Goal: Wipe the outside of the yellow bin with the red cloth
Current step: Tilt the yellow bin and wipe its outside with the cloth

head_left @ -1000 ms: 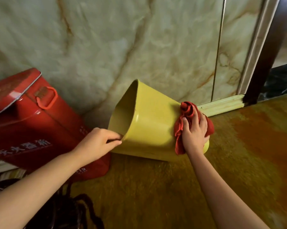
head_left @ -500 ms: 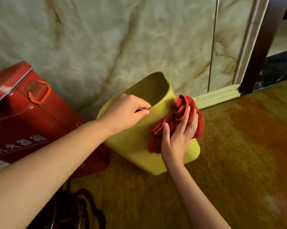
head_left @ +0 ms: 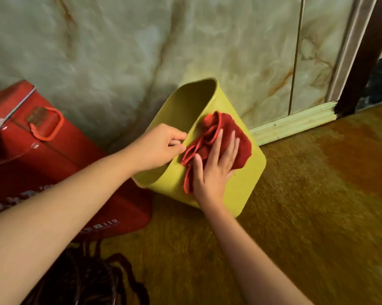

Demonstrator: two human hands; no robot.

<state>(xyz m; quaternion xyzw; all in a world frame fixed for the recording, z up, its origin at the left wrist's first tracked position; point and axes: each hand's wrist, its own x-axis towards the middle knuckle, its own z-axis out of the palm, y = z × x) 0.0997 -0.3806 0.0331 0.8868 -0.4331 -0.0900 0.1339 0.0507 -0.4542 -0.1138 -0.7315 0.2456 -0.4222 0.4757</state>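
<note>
The yellow bin (head_left: 240, 190) stands tilted on the floor near the wall, its open mouth facing up and left. My left hand (head_left: 157, 146) pinches the near rim, with fingers inside the opening. A crumpled red cloth (head_left: 229, 133) lies against the bin's outer side wall. My right hand (head_left: 216, 166) is spread flat on the cloth and presses it to the bin. The cloth's lower part is hidden under my palm.
A red metal box (head_left: 53, 164) with an orange handle leans against the marble wall (head_left: 141, 51) at the left, close to the bin. Dark cords (head_left: 93, 278) lie at the bottom left. A pale skirting board (head_left: 295, 124) and dark door frame (head_left: 366, 56) stand at right.
The bin has turned from lying on its side to nearly upright. My left hand shifted along the rim. My right hand slid the cloth up the outer wall and flattened on it.
</note>
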